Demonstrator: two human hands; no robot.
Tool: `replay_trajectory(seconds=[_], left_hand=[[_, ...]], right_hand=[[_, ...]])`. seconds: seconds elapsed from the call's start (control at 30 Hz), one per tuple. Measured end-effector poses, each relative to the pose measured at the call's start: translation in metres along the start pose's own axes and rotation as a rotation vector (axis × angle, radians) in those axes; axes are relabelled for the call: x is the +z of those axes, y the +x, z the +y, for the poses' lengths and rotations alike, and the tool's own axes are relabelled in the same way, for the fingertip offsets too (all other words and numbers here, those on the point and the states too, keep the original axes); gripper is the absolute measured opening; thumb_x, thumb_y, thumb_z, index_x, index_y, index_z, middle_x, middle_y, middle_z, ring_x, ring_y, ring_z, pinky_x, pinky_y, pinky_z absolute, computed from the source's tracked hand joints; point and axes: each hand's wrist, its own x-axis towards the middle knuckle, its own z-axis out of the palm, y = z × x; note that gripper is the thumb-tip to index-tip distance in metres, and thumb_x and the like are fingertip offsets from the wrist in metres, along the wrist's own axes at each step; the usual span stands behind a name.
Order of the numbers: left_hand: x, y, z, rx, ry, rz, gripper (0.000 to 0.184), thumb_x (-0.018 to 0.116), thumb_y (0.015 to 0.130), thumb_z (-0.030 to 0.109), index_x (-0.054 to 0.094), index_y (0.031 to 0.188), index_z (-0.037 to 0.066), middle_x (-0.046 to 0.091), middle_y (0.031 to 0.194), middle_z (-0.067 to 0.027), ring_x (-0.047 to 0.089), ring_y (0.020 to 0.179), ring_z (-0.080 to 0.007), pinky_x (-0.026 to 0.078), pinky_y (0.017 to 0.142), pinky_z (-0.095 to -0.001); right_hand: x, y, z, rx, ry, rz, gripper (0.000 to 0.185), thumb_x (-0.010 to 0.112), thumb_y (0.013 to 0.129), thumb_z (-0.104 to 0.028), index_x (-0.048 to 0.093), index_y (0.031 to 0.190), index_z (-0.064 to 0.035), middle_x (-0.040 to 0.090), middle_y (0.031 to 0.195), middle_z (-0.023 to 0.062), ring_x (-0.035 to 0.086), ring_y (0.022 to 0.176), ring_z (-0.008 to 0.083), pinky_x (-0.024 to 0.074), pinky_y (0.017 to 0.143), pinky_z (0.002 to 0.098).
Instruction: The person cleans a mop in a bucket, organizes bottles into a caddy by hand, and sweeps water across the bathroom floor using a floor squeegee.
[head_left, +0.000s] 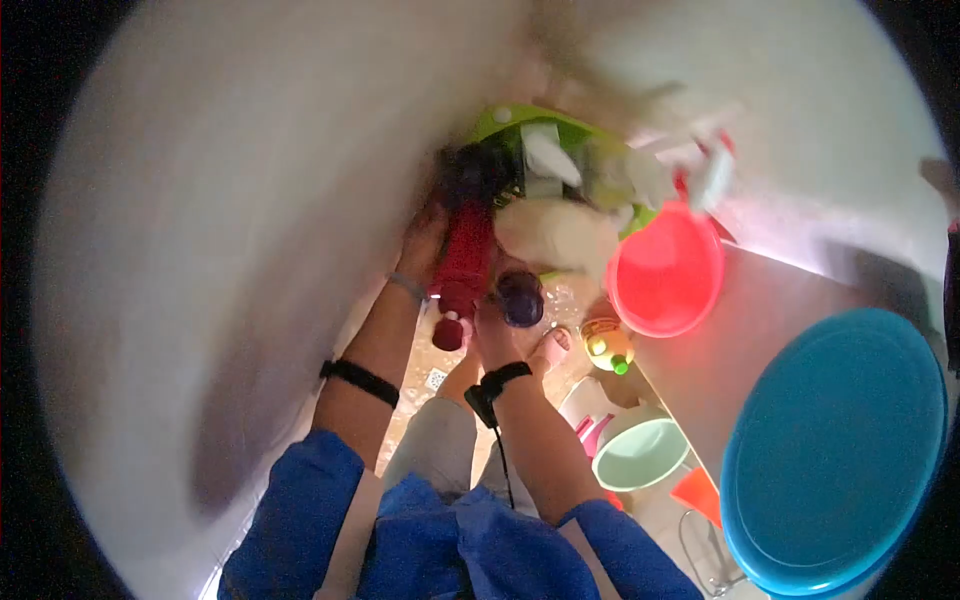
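Observation:
My left hand (427, 238) lies along the left side of a tall red bottle (465, 255) and grips it, with its fingertips partly in shadow. The bottle's capped end (449, 333) points toward me. My right hand (490, 328) is low on the bottle's right, between it and a dark purple round-ended container (520, 299); its fingers are mostly hidden. Beyond my hands, a green basket (500, 122) holds several pale containers, including a cream-coloured one (560, 235). Dark items (480, 170) beside the basket are too blurred to name.
At right are a red dipper (668, 270) and a white spray bottle (714, 175). A yellow bottle with a green cap (612, 352) stands below, near a pale green bucket (640, 450). A large blue basin (835, 450) leans at far right. The floor (415, 395) looks wet.

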Motion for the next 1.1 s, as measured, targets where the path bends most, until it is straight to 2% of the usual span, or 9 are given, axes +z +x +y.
replay_trajectory(seconds=[0.2, 0.27, 0.37, 0.47, 0.53, 0.63, 0.7, 1.03, 1.1], left_hand=[[-0.062, -0.04, -0.08, -0.001, -0.315, 0.145, 0.049, 0.052, 0.089, 0.036, 0.037, 0.132, 0.019, 0.039, 0.133, -0.0031, 0.047, 0.113, -0.0235, 0.044, 0.084, -0.0419], [-0.056, -0.062, -0.079, -0.279, -0.051, 0.204, 0.042, 0.054, 0.089, 0.027, 0.038, 0.127, 0.021, 0.039, 0.131, -0.0008, 0.05, 0.109, -0.0284, 0.049, 0.075, -0.0472], [-0.035, -0.067, -0.085, -0.288, -0.394, -0.024, 0.037, 0.053, 0.088, 0.017, 0.04, 0.123, 0.017, 0.043, 0.127, -0.0031, 0.052, 0.107, -0.0313, 0.053, 0.072, -0.0493], [-0.009, -0.04, -0.098, -0.287, -0.311, 0.004, 0.026, 0.053, 0.086, 0.011, 0.048, 0.112, 0.011, 0.053, 0.114, -0.0062, 0.056, 0.1, -0.0317, 0.049, 0.079, -0.0557], [-0.028, -0.024, -0.119, -0.306, -0.422, 0.072, 0.026, 0.055, 0.085, 0.008, 0.05, 0.11, 0.011, 0.053, 0.111, -0.0073, 0.057, 0.098, -0.0295, 0.051, 0.08, -0.0503], [-0.049, -0.003, -0.124, 0.136, 0.289, -0.127, 0.028, 0.057, 0.084, 0.008, 0.049, 0.111, 0.011, 0.053, 0.111, -0.0066, 0.056, 0.099, -0.0267, 0.052, 0.08, -0.0449], [-0.034, 0.014, -0.094, -0.165, -0.073, 0.028, 0.03, 0.058, 0.085, 0.01, 0.047, 0.112, 0.011, 0.052, 0.112, -0.0065, 0.055, 0.101, -0.0243, 0.052, 0.081, -0.042], [-0.013, 0.058, -0.056, -0.002, 0.052, 0.037, 0.032, 0.057, 0.086, 0.01, 0.043, 0.115, 0.012, 0.053, 0.111, -0.0067, 0.055, 0.096, -0.0238, 0.053, 0.075, -0.0372], [-0.026, 0.067, -0.048, -0.281, 0.196, 0.003, 0.07, 0.065, 0.081, 0.017, 0.019, 0.134, 0.023, 0.048, 0.116, -0.0056, 0.05, 0.103, -0.023, 0.05, 0.078, -0.0381]], right_hand=[[0.006, -0.009, -0.065, 0.167, -0.324, -0.223, 0.024, 0.051, 0.089, -0.014, 0.049, 0.109, -0.0032, 0.06, 0.097, 0.0062, 0.061, 0.084, 0.0195, 0.0513, 0.069, 0.0296], [-0.004, -0.01, -0.09, 0.168, -0.475, -0.301, 0.028, 0.052, 0.088, -0.014, 0.048, 0.114, -0.0036, 0.06, 0.1, 0.0056, 0.06, 0.086, 0.0185, 0.0504, 0.071, 0.029], [-0.033, -0.01, -0.11, 0.213, -0.569, -0.397, 0.035, 0.053, 0.089, -0.015, 0.046, 0.121, -0.0046, 0.06, 0.105, 0.0048, 0.058, 0.09, 0.0161, 0.0486, 0.075, 0.0281], [-0.063, -0.02, -0.142, 0.255, -0.668, -0.367, 0.041, 0.054, 0.089, -0.019, 0.042, 0.126, -0.0054, 0.059, 0.109, 0.0045, 0.058, 0.091, 0.0138, 0.0474, 0.076, 0.0278], [-0.085, -0.039, -0.149, 0.164, -0.603, -0.212, 0.044, 0.055, 0.088, -0.019, 0.041, 0.127, -0.0044, 0.058, 0.11, 0.0056, 0.058, 0.091, 0.0146, 0.0478, 0.076, 0.0277], [-0.13, -0.057, -0.133, 0.201, -0.523, -0.18, 0.047, 0.056, 0.087, -0.029, 0.043, 0.127, -0.0085, 0.059, 0.112, 0.004, 0.058, 0.09, 0.0147, 0.0446, 0.077, 0.0281], [-0.143, -0.072, -0.127, 0.209, -0.491, -0.148, 0.046, 0.055, 0.087, -0.028, 0.043, 0.126, -0.0081, 0.059, 0.112, 0.004, 0.058, 0.09, 0.0149, 0.0444, 0.077, 0.0281], [-0.182, -0.145, -0.075, 0.164, -0.34, 0.11, 0.041, 0.054, 0.087, -0.024, 0.046, 0.123, -0.0068, 0.062, 0.105, 0.0046, 0.059, 0.085, 0.0144, 0.0433, 0.07, 0.0251], [-0.189, -0.172, -0.073, 0.156, -0.274, 0.165, 0.041, 0.055, 0.086, -0.023, 0.047, 0.122, -0.0062, 0.063, 0.102, 0.0041, 0.059, 0.083, 0.0137, 0.0431, 0.068, 0.0242]])
